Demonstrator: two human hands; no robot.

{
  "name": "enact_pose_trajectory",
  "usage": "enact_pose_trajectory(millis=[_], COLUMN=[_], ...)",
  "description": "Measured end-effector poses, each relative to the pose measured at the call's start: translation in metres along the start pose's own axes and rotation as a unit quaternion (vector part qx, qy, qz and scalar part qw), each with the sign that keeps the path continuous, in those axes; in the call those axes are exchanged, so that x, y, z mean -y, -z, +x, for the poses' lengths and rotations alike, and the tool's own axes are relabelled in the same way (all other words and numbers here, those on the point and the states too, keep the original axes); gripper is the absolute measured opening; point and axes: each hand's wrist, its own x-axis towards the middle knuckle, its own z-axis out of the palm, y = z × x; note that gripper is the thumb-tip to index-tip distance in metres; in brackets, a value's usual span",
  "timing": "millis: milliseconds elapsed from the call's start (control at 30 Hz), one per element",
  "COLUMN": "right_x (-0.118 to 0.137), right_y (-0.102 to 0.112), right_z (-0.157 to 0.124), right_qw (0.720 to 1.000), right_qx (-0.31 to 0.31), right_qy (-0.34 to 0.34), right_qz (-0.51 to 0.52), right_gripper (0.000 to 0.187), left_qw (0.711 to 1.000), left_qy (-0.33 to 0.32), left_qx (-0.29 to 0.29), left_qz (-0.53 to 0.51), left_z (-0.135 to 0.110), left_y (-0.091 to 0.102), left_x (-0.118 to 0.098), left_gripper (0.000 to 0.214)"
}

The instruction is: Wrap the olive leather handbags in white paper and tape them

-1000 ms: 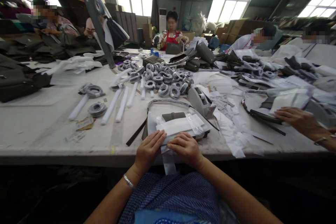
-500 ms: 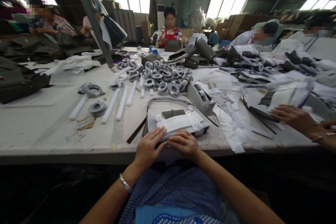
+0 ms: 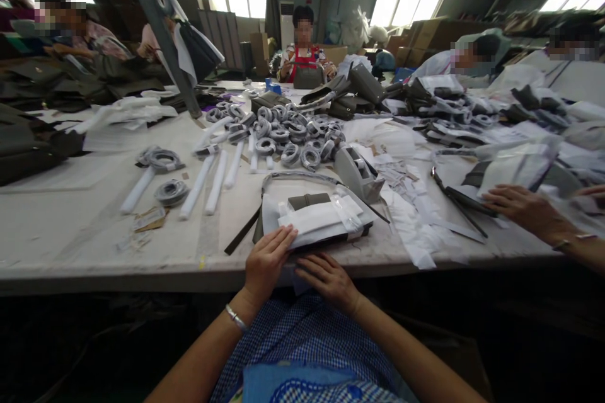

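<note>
A dark grey-green handbag (image 3: 309,201), partly wrapped in white foam sheet and clear tape, lies in front of me near the table's front edge. Its plastic-wrapped handle (image 3: 302,176) arches behind it, and a dark strap (image 3: 243,230) sticks out to the left. My left hand (image 3: 269,261) grips the bag's near left edge, fingers on top of the white wrapping; the thumb is mostly hidden. Just below the bag's near edge, my right hand (image 3: 331,282) is off the wrapping, fingers stretched and slightly apart, at the table edge.
A grey tape dispenser (image 3: 357,173) stands behind the bag's right end. Beyond lie many wrapped strap coils (image 3: 290,132) and white foam tubes (image 3: 217,182). Paper scraps (image 3: 411,214) are strewn to the right, where a co-worker's hand (image 3: 524,208) rests on another bag. A metal post (image 3: 163,38) rises at left.
My right hand has come off the bag's near edge and moved down toward me, its fingers spreading. My left hand stays on the bag. The view has shifted slightly.
</note>
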Motion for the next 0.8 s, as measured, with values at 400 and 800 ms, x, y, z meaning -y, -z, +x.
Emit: enact_pose_trajectory(millis=[400, 800], right_x=[0.031, 0.055], right_y=[0.013, 0.03], right_z=[0.028, 0.017], right_qw=[0.962, 0.967], right_qx=[-0.09, -0.065], right_qy=[-0.168, -0.161], right_qz=[0.195, 0.185], right_gripper=[0.035, 0.034], left_qw=[1.0, 1.0], left_qy=[0.009, -0.002], left_qx=[-0.022, -0.019], left_qz=[0.016, 0.019], left_z=[-0.004, -0.009], left_y=[-0.006, -0.01], left_x=[-0.005, -0.004], left_gripper=[0.046, 0.045])
